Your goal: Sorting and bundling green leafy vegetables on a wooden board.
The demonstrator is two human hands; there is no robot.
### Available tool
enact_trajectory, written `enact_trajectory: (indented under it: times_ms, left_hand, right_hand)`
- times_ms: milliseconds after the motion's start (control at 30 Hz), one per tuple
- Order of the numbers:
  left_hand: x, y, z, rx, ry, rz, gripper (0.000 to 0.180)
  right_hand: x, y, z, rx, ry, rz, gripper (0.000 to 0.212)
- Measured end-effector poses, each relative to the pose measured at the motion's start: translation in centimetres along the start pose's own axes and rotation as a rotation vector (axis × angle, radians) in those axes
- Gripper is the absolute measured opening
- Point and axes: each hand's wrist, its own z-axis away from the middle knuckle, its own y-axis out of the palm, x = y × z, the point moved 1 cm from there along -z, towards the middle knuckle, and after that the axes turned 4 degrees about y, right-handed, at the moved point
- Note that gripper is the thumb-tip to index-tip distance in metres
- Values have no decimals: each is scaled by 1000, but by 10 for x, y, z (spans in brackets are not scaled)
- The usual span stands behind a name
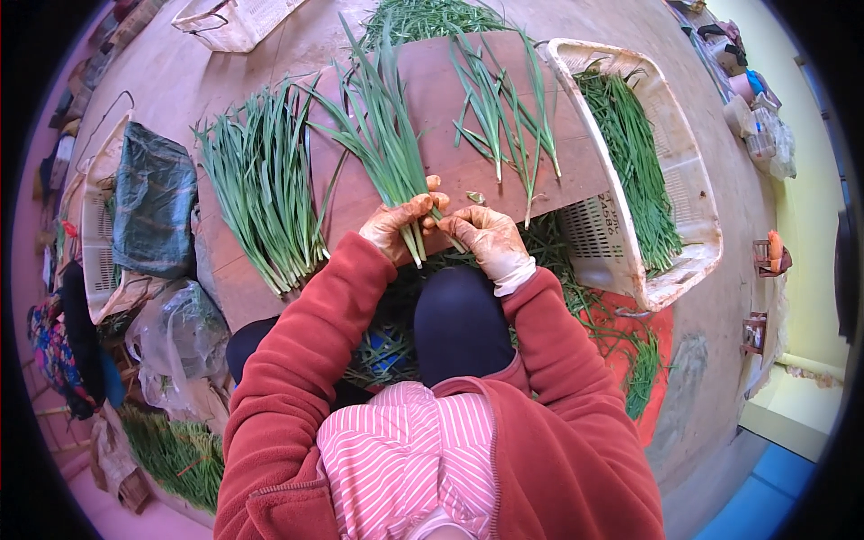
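My left hand (396,225), in a thin stained glove, is closed round a bunch of long green chives (382,148). Their pale ends point toward me, over the near edge of a low reddish-brown board (441,162). Beside it my right hand (493,241), gloved too, pinches the pale end of a chive stalk at the bunch's right side. A thick, neatly lined-up pile of chives (265,184) lies on the board to the left. A few loose chives (495,108) are spread at the right.
A whitish plastic crate (697,184) holding chives leans at the board's right. More greens (432,20) lie beyond the far edge. At left stand another crate (97,225) with a dark green sheet (153,198) and a clear plastic bag (180,337). Trimmings (643,373) litter a red mat.
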Motion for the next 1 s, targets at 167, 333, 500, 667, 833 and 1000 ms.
enact_trajectory:
  times_ms: [167,333,500,667,833,1000]
  left_hand:
    - [2,-8,0,29,13,20,46]
    - [5,-10,-1,80,5,2,44]
    - [5,-10,2,-104,-20,-93,45]
    - [14,3,-1,-237,-24,-180,42]
    - [12,7,1,-317,-31,-231,37]
    - [7,-10,0,-313,53,-130,38]
  right_hand:
    - [4,2,4,95,99,-141,23]
    - [-18,-7,-7,-4,45,-20,18]
    - [-6,9,4,-366,-406,761,17]
    - [-5,7,10,-518,-545,1073,19]
    - [-19,-23,29,-618,-465,1027,13]
    - [-38,-71,80,-630,-417,909,10]
